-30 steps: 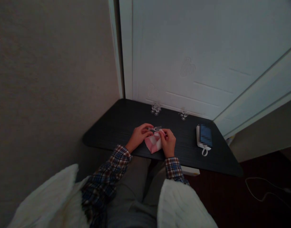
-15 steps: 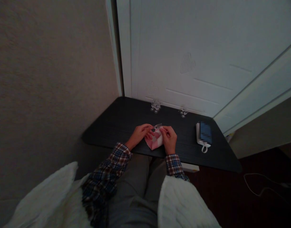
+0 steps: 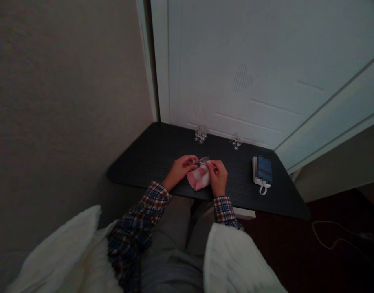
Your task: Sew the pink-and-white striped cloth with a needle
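Observation:
A folded pink-and-white cloth (image 3: 198,179) lies at the near edge of a black table (image 3: 150,156). My left hand (image 3: 181,170) is closed on its left side. My right hand (image 3: 219,177) is closed on its right side. Between my fingertips, at the cloth's top, sits a small clear clip-like piece (image 3: 202,161); I cannot tell which hand pinches it. Both sleeves are plaid.
Two clusters of small clear pieces, one (image 3: 201,134) and the other (image 3: 236,143), stand at the table's back edge by a white door (image 3: 236,61). A white-and-blue pack with a loop (image 3: 262,173) lies to the right. A cable (image 3: 327,240) runs across the dark floor.
My hands and the cloth have barely shifted; the fingers have drawn a little closer together over the clear piece. The view rose slightly.

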`<state>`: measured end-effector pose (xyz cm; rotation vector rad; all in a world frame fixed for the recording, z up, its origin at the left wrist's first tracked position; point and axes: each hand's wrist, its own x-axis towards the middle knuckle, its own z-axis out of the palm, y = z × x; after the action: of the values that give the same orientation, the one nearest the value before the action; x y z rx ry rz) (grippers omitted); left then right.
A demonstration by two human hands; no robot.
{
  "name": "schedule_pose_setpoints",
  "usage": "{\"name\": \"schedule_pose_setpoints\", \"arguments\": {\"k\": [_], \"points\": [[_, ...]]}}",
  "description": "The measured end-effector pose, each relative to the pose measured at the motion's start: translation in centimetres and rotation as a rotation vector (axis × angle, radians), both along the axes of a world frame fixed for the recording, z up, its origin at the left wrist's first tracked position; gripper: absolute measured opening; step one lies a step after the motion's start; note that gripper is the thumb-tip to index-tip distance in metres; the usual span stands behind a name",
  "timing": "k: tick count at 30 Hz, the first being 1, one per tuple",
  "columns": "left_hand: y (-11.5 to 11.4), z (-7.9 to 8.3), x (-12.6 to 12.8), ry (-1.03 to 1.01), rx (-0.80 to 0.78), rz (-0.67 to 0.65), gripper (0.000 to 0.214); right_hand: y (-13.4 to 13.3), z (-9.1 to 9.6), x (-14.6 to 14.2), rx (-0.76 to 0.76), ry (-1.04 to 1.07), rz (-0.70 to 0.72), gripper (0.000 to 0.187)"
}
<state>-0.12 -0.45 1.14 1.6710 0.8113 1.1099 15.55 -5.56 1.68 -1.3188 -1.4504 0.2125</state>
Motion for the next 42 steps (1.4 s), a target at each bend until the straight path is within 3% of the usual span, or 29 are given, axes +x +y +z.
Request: {"name": "schedule_pose_setpoints", "arguments": {"k": [7, 14, 22, 31, 36, 42], "points": [[0.2, 0.0, -0.1, -0.052, -0.014, 0.010, 0.031, 0.1, 0.1, 0.0, 0.024, 0.015, 0.019, 0.022], [0.0, 0.3, -0.2, -0.059, -0.034, -0.014, 0.031, 0.2, -0.4, 0.0, -0.025, 0.187, -0.007, 0.017], [0.0, 0.3, -0.1, -0.037, -0.070, -0.045, 0.032, 0.1, 0.1, 0.0, 0.060, 0.107, 0.014, 0.016], [0.5, 0.2, -0.2, -0.159, -0.088, 0.004, 0.030, 0.4, -0.7, -0.1, -0.012, 0.085, 0.150, 0.023], [0.6, -0.1, -0.2, -0.146, -0.120, -0.027, 0.031, 0.8, -1.5, 0.0, 0.000, 0.124, 0.121, 0.020], [0.6, -0.3, -0.2, -0.184, -0.203, -0.088, 0.029, 0.7, -1.1, 0.1, 0.021, 0.117, 0.100, 0.014]]}}
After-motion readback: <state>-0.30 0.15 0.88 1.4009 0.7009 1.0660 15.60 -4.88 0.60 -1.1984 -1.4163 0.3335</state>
